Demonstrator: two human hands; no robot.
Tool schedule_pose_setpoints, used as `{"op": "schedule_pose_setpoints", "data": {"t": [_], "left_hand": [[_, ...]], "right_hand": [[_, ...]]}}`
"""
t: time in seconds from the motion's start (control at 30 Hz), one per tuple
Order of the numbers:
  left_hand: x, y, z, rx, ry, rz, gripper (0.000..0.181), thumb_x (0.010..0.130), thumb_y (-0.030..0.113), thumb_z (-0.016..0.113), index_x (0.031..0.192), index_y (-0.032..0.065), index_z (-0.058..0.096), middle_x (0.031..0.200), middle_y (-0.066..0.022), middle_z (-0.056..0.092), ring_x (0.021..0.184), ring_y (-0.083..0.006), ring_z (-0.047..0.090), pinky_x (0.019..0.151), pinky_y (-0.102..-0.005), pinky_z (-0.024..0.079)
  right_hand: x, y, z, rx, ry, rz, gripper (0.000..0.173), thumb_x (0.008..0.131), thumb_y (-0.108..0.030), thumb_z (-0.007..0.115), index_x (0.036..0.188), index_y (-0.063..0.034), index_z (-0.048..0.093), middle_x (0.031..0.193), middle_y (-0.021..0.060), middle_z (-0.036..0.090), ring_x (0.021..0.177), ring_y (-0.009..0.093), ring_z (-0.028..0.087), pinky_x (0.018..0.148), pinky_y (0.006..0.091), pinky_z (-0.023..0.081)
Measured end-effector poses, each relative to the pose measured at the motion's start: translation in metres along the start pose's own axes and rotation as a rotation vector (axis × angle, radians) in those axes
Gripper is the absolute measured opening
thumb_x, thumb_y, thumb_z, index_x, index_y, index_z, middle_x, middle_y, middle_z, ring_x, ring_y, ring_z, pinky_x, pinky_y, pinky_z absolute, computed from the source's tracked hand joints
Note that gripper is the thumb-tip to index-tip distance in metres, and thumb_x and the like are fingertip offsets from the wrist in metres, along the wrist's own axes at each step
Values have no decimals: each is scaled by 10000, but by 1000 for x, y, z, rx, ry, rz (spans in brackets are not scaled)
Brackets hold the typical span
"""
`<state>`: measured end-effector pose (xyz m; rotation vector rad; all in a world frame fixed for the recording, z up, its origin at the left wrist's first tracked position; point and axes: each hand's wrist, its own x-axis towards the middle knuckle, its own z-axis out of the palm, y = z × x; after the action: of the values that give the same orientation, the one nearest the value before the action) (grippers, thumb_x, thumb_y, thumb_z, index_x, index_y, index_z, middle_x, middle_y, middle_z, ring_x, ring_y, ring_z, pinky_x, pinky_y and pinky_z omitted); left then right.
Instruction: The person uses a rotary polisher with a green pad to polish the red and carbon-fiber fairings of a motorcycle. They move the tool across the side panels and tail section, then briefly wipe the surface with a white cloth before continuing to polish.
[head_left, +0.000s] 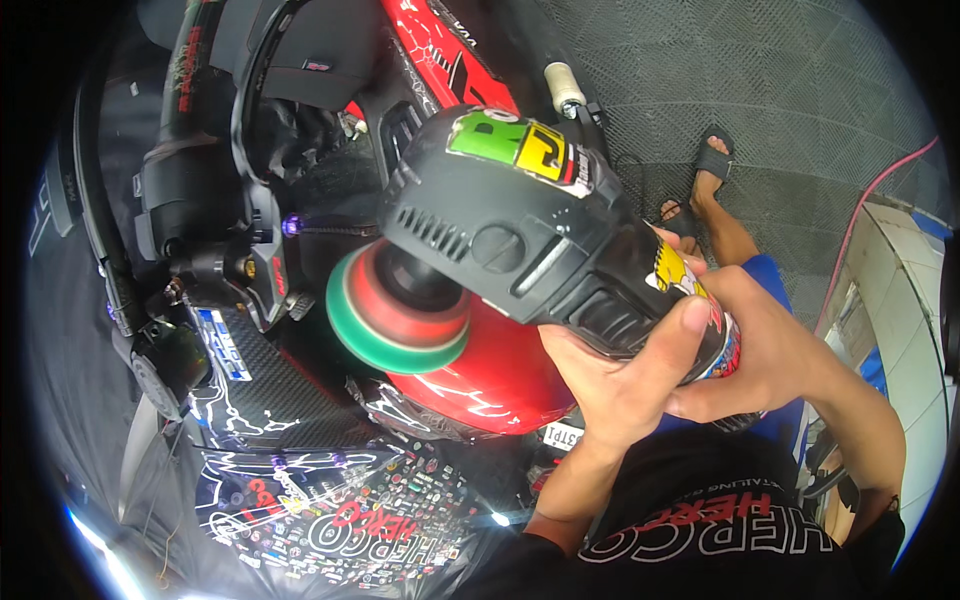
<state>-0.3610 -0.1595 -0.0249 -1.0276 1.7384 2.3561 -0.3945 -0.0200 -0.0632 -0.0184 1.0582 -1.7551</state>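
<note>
A black electric polisher (480, 202) with colourful stickers spans the middle of the view. My left hand (619, 382) wraps the near side of its body, thumb on top beside the black switch. My right hand (757, 337) grips the rear of the body, its fingers partly hidden. The round backing pad (397, 307), with red and green layers, looks blurred under the polisher's head. Below it lies a glossy red panel (487, 382) of a motorcycle; whether the pad touches it, I cannot tell.
At left are black handlebar parts (217, 247) and a carbon-patterned panel (315, 390). A glossy, sticker-covered surface (360, 517) lies below. A cream hand grip (562, 84) projects at top. Sandalled feet (712, 161) stand on ribbed floor matting (787, 90). A pink hose (855, 210) runs along a tiled ledge (904, 262).
</note>
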Motion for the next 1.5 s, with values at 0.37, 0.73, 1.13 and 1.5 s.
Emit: {"op": "schedule_pose_setpoints", "data": {"t": [0.37, 0.73, 1.13, 1.5], "left_hand": [[-97, -70, -35, 108, -120, -193, 500, 778, -9, 755, 1213, -79, 519, 1066, -157, 631, 935, -209, 666, 839, -354, 543], [-180, -132, -113, 272, -253, -342, 659, 761, -43, 768, 1291, -43, 376, 1089, -134, 614, 936, -186, 660, 831, -327, 551], [-122, -101, -91, 270, -351, -139, 611, 750, 112, 785, 1253, -70, 490, 1051, -163, 644, 897, -251, 687, 804, -375, 571], [-216, -174, -184, 388, -326, -412, 582, 759, 46, 803, 1235, -54, 482, 1067, -136, 653, 944, -202, 676, 848, -356, 558]], "right_hand": [[-90, 92, 34, 205, 108, 103, 495, 678, -105, 829, 1105, 38, 623, 962, 68, 695, 885, 131, 635, 803, 280, 489], [-153, 245, 113, 272, 317, 55, 681, 657, -174, 870, 1228, 36, 564, 1061, 70, 641, 1023, 160, 592, 916, 327, 449], [-107, 196, 90, 119, 279, -128, 662, 667, -191, 836, 1216, 54, 559, 972, 107, 681, 875, 157, 647, 796, 325, 501], [-150, 322, 160, 442, 328, -34, 674, 677, -152, 827, 1262, 38, 552, 1088, 82, 663, 969, 153, 613, 906, 325, 472]]}}
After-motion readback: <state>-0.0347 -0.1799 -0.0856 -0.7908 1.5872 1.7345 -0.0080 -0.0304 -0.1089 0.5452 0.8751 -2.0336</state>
